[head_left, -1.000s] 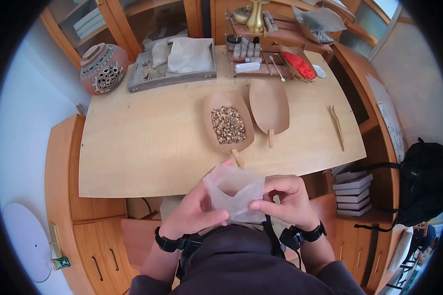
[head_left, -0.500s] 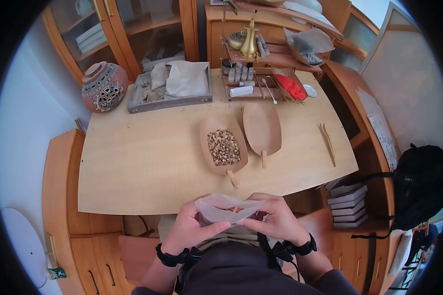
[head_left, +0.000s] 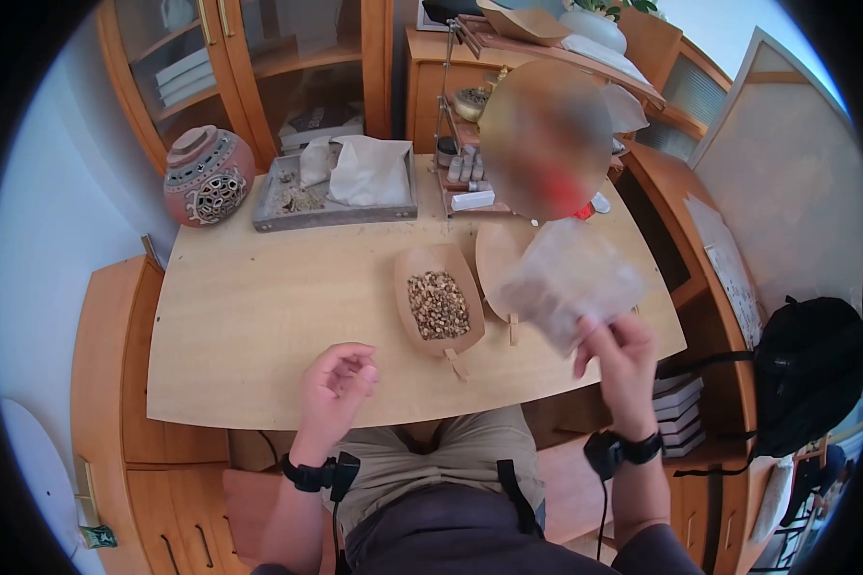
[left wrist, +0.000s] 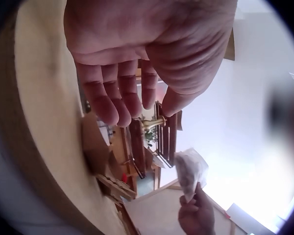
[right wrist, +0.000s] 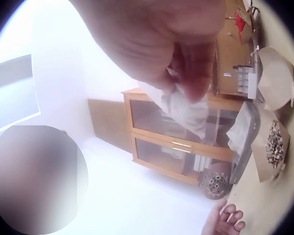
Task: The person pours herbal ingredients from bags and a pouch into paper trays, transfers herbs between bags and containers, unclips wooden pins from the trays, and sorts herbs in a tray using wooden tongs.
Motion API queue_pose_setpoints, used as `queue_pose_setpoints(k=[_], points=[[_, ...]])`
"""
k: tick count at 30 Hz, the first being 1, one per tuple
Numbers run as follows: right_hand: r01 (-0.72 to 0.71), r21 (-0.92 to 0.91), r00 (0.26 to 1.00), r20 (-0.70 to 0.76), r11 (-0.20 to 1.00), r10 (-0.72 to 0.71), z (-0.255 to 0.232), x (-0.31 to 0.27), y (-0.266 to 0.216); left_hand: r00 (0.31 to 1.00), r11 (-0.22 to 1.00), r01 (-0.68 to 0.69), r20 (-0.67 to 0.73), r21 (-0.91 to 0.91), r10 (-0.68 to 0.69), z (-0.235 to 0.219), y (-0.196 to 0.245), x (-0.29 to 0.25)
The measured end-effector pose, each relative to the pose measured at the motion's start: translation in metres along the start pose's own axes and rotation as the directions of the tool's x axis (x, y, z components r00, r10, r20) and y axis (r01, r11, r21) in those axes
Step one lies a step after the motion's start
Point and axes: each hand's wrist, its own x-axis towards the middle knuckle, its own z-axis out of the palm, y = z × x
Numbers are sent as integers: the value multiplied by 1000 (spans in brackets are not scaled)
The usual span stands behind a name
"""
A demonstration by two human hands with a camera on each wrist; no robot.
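Pinched between the thumb and fingers of my right hand (head_left: 623, 369) is a translucent bag (head_left: 575, 278), raised at the right and blurred in the head view. Something brownish shows inside its lower left part. My left hand (head_left: 334, 398) is held over the table's front edge, fingers loosely curled around nothing. Between the hands, a paper tray (head_left: 407, 311) holds brown and pale chopped pieces. A second paper tray (head_left: 492, 251) stands beside it, partly hidden behind the bag. The left wrist view also shows the bag (left wrist: 191, 169) upright above the right hand (left wrist: 197, 215).
At the back left of the table (head_left: 259, 326) stand a patterned pot (head_left: 206, 182) and a grey tray (head_left: 340, 218) with white cloth-like pieces. Small bottles (head_left: 465, 168) stand on a wooden rack at the back. A black backpack (head_left: 810, 369) is at the right.
The left hand has let go of the bag and moved left. The right hand has carried the bag up and right, over the table. The head view has shifted slightly.
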Motion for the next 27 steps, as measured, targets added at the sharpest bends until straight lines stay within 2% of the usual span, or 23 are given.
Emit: queue_pose_setpoints(k=[1, 3, 4, 7, 9, 14, 16, 20, 22, 27], points=[[24, -2, 996, -81, 1000, -24, -1, 11, -7, 1000, 1000, -4, -1, -3, 4, -4, -9, 1], [82, 3, 986, -149, 997, -81, -10, 39, -18, 991, 999, 49, -122, 5, -48, -9, -23, 2], [90, -57, 981, -165, 994, -99, -16, 55, -22, 991, 999, 49, -122, 2, -48, -9, -22, 1], [132, 43, 978, -169, 990, -123, -22, 102, -36, 992, 998, 62, -113, -17, -64, -9, -20, 0], [157, 79, 977, -159, 984, -143, -27, 137, -34, 996, 994, -3, -92, 113, 14, -9, -24, -3], [148, 144, 983, -128, 978, -130, -25, 203, -20, 994, 996, -1, -105, 88, 10, -7, -25, -3], [111, 62, 983, -152, 992, -101, -23, 222, -12, 992, 997, 19, -122, 74, -10, -5, -22, -3], [132, -43, 986, -95, 990, -135, -23, 257, -3, 991, 997, 6, -133, 73, 4, -4, -17, -4], [118, -155, 982, -129, 981, -138, -18, 271, -3, 990, 997, 6, -142, 73, 4, -4, -16, -4], [48, -138, 984, -166, 989, -71, -10, 292, -1, 990, 998, -4, -140, 64, 13, -5, -20, -4]])
